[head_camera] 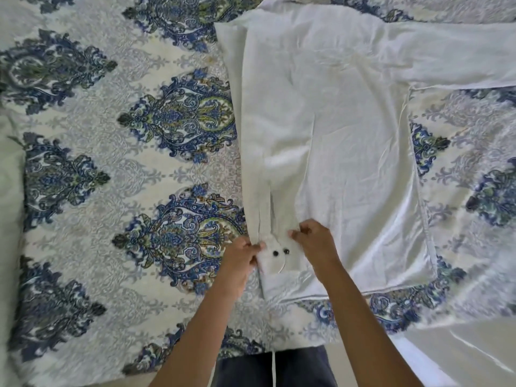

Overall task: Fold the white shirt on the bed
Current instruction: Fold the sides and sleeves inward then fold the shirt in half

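Note:
The white shirt (349, 135) lies spread flat on the bed, its body running away from me. Its left sleeve (259, 169) is folded lengthwise down along the shirt's left side, and the cuff (275, 258) with two dark buttons lies near the hem. My left hand (243, 256) pinches the cuff's left edge. My right hand (314, 241) pinches the sleeve fabric just right of the cuff, fingers curled. The right sleeve (458, 54) stretches out straight to the right.
The bed wears a white quilt (125, 163) with blue and green damask medallions, open to the left of the shirt. A plain white sheet (460, 353) lies at the lower right. My dark trousers (293, 367) meet the bed's near edge.

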